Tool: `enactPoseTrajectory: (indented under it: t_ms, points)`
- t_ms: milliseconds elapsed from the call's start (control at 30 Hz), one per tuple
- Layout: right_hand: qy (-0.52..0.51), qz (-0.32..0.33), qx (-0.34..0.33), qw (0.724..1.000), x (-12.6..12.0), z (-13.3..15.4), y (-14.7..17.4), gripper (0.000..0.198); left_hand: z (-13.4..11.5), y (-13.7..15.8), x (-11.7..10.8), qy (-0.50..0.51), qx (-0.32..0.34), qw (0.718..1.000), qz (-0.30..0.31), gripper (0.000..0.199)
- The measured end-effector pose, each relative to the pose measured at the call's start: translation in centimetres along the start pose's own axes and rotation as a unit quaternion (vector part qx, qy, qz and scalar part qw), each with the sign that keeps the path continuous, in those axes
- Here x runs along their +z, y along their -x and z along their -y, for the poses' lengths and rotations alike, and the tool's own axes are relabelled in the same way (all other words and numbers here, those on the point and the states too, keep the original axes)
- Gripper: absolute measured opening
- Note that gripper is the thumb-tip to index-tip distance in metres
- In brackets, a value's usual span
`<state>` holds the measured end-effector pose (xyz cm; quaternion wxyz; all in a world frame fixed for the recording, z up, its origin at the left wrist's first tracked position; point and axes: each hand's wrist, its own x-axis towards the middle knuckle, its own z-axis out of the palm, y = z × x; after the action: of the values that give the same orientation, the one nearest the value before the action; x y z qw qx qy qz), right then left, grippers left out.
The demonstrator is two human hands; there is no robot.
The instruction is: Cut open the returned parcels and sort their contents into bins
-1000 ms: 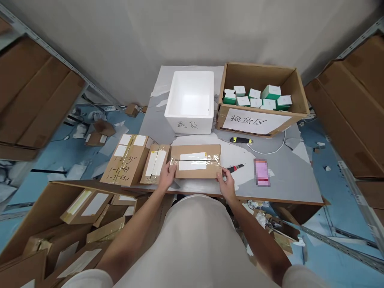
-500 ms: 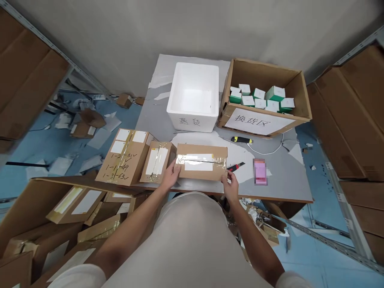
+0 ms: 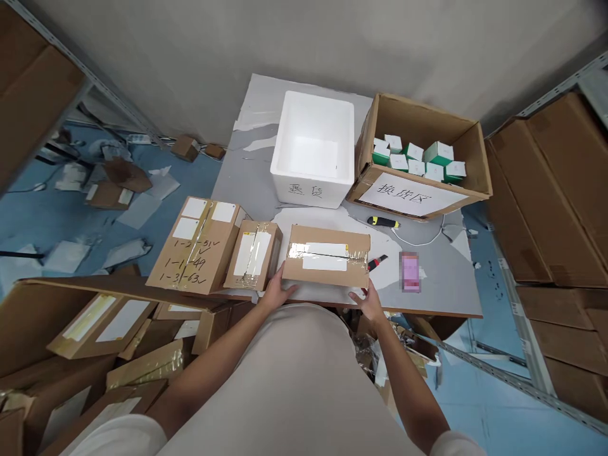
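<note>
A taped cardboard box (image 3: 327, 272) with a white label lies near the table's front edge, between my hands. My left hand (image 3: 278, 292) has its fingers along the box's left front corner, thumb apart below it. At the right front corner, my right hand (image 3: 370, 303) touches the box. A red and black utility knife (image 3: 377, 262) pokes out beyond the box's right side, blade pointing away to the right. Red also shows beside my right thumb, so the knife's handle seems to be in that hand; fingers and box partly hide it.
Two taped boxes, a small one (image 3: 251, 256) and a larger one (image 3: 194, 244), stand left. Behind are a white foam bin (image 3: 308, 190) and a carton (image 3: 413, 196) of small green-white boxes. A yellow-black cutter (image 3: 383, 221) and blurred pink item (image 3: 410, 272) lie right.
The box has shifted slightly right relative to the neighbouring boxes. My thumbs have come off its top and now show below its front edge. The red knife has tilted a little.
</note>
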<state>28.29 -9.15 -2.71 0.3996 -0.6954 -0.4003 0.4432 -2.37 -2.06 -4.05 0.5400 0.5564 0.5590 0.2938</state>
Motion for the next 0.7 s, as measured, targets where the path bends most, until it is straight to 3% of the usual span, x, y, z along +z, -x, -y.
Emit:
enactPoseTrajectory:
  t_ms: [133, 300, 467, 700]
  points:
    - [0.017, -0.003, -0.002, 1.0, 0.3, 0.1, -1.2, 0.052, 0.2, -0.4, 0.6, 0.024, 0.025, 0.999, -0.025, 0.059]
    - [0.019, -0.026, -0.02, 0.999, -0.5, 2.4, -2.5, 0.051, -2.9, -1.2, -0.1, -0.061, 0.027, 0.994, -0.084, 0.049]
    - [0.119, -0.068, -0.01, 0.991, -0.3, 4.8, -4.4, 0.053, -5.2, -3.4, -0.5, -0.113, 0.014, 0.986, -0.119, 0.053]
    - [0.125, -0.078, -0.009, 0.989, 1.0, 4.8, -6.0, 0.059, -4.6, -5.1, -0.2, -0.118, -0.003, 0.987, -0.109, 0.059]
